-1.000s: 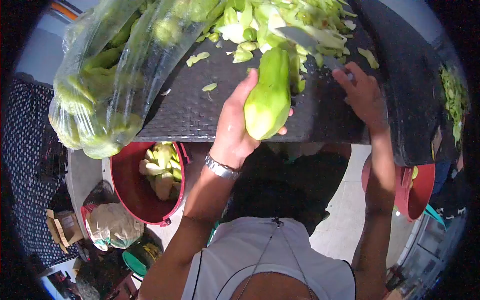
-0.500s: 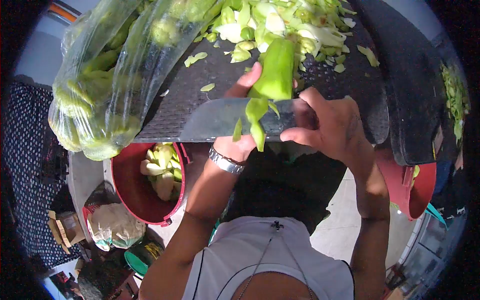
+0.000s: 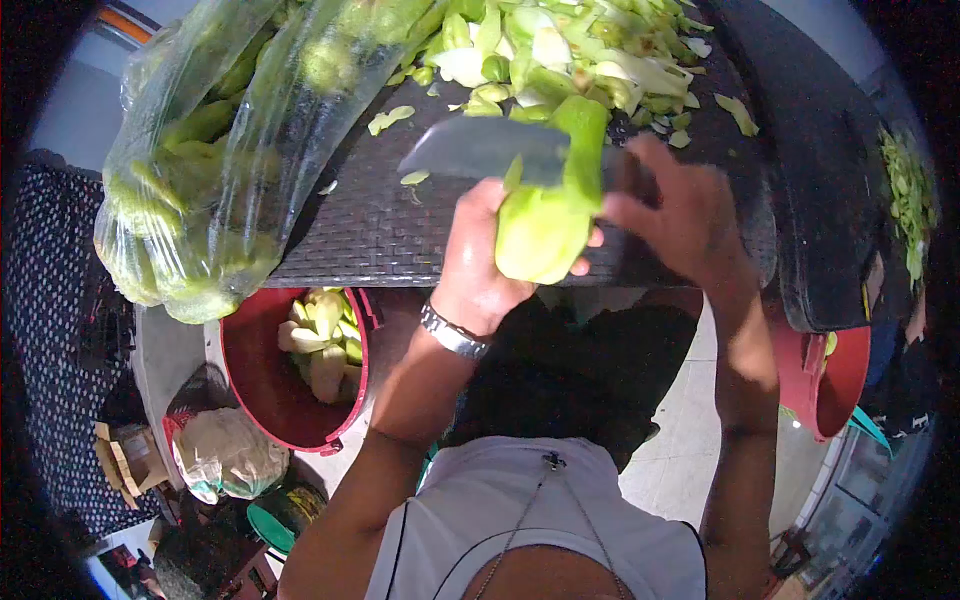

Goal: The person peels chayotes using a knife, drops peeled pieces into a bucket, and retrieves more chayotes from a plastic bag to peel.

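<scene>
My left hand (image 3: 472,255) is wrapped around a light-green chayote (image 3: 545,240), its pale, partly peeled end toward me. In my right hand (image 3: 685,210), slightly blurred by motion, is a broad-bladed knife (image 3: 480,146) whose handle is mostly hidden by the fingers. The blade lies across the far part of the chayote and points left. A long strip of green peel (image 3: 585,145) stands over the blade beside the chayote. Just beyond is a heap of peelings (image 3: 560,50) on the dark woven tabletop (image 3: 370,235).
A clear plastic bag (image 3: 190,200) full of green chayotes hangs over the table's left edge. Below it, a red bucket (image 3: 255,370) holds peeled pieces. Another red bucket (image 3: 845,385) stands at right, near a black chair-like surface (image 3: 810,180). A stuffed plastic bag (image 3: 235,450) sits on the floor.
The knife has moved away from me, from the table's near edge to the chayote's far part. The chayote has come nearer and shows its peeled end. Cut peel on the blade has shifted.
</scene>
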`<state>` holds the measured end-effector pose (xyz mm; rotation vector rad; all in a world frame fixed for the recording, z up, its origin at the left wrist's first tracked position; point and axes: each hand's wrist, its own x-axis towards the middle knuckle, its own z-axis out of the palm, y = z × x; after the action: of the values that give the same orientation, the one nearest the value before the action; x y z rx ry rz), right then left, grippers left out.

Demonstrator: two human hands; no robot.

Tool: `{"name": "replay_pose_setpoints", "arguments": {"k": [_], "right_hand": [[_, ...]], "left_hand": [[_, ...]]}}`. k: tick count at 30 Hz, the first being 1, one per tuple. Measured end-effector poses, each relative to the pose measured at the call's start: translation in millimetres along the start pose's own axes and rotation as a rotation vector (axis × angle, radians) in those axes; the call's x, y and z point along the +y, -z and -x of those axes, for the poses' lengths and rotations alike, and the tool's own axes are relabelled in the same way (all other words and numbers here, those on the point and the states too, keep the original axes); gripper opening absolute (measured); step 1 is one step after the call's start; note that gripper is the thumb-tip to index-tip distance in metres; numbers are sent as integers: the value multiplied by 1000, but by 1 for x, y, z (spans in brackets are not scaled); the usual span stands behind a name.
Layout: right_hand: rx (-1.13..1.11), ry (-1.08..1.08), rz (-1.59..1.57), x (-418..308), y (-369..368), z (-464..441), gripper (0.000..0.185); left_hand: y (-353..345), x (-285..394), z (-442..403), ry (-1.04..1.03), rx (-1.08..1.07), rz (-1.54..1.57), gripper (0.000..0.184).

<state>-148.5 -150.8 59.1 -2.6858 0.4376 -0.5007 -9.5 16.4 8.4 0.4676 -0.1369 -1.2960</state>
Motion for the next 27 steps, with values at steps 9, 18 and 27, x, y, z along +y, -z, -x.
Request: {"name": "replay_pose_setpoints", "arguments": {"k": [9, 18, 27], "right_hand": [[-84, -89, 127, 120, 16, -43, 45], [-200, -222, -245, -25, 24, -11, 47], [-28, 113, -118, -10, 2, -10, 52]], "left_hand": [[-7, 28, 3, -76, 38, -127, 56], [6, 38, 0, -212, -100, -125, 87], [10, 24, 16, -137, -170, -145, 74]]}}
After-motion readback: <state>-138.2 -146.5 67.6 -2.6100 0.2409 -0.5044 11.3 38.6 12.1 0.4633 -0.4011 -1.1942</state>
